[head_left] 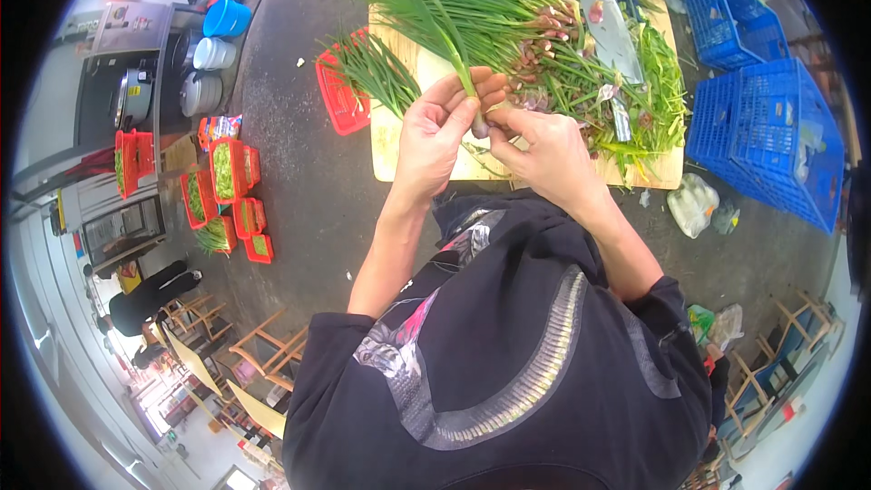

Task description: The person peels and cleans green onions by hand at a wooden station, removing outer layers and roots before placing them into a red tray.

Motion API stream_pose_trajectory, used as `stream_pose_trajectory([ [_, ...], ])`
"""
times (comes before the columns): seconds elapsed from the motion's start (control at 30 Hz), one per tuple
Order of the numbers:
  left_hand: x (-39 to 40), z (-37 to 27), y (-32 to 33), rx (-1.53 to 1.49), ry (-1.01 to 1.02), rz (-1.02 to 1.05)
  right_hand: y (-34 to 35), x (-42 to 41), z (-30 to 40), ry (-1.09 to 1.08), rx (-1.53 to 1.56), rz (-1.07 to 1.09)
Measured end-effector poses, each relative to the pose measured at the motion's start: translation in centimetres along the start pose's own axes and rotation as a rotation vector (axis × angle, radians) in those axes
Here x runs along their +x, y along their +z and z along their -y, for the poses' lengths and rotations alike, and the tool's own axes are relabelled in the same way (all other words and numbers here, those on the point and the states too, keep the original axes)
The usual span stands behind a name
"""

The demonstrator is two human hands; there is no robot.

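My left hand (439,122) grips a green onion (465,75) by its pale lower stem, thumb across it, with the long leaves pointing away from me. At the purplish bulb, my right hand (548,146) pinches with thumb and forefinger; a thin pale bit of skin shows by the fingertips. Beneath both hands is a wooden board (401,163). A large heap of green onions (469,7) covers its far part, root ends to the right. A cleaver (611,37) lies on the heap's right side. Stripped leaves and skins (653,109) are piled along the right edge.
A red plastic basket (354,121) stands left of the board, partly under green onions (381,71). Blue crates (762,129) are at the right, near a filled plastic bag (693,204). Red baskets of cut vegetables (228,170) stand farther left. Another person (146,303) is at far left.
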State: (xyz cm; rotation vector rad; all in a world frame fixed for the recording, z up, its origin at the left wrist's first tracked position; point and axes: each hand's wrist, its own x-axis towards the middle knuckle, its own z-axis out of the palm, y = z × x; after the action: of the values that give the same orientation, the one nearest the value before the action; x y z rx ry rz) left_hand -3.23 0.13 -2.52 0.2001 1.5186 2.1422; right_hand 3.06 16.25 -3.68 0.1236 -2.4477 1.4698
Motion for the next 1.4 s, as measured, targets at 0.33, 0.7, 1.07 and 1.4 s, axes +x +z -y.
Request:
stream_pose_trajectory([
  [0.33, -0.5, 0.5, 0.7, 0.021, 0.050, -0.064, 1.9, -0.3, -0.5, -0.067, -0.124, -0.118],
  [0.7, -0.4, -0.1, -0.8, -0.215, -0.039, 0.042, 1.0, -0.3, -0.7, 0.180, 0.189, -0.038],
  [1.07, -0.8, 0.0, 0.0, -0.022, 0.045, 0.078, 0.4, 0.1, 0.0, 0.244, 0.262, 0.071],
  [1.4, -1.4, 0.1, 0.1, -0.180, 0.049, 0.098, 1.8, -1.1, 0.6, 0.170, 0.194, -0.091],
])
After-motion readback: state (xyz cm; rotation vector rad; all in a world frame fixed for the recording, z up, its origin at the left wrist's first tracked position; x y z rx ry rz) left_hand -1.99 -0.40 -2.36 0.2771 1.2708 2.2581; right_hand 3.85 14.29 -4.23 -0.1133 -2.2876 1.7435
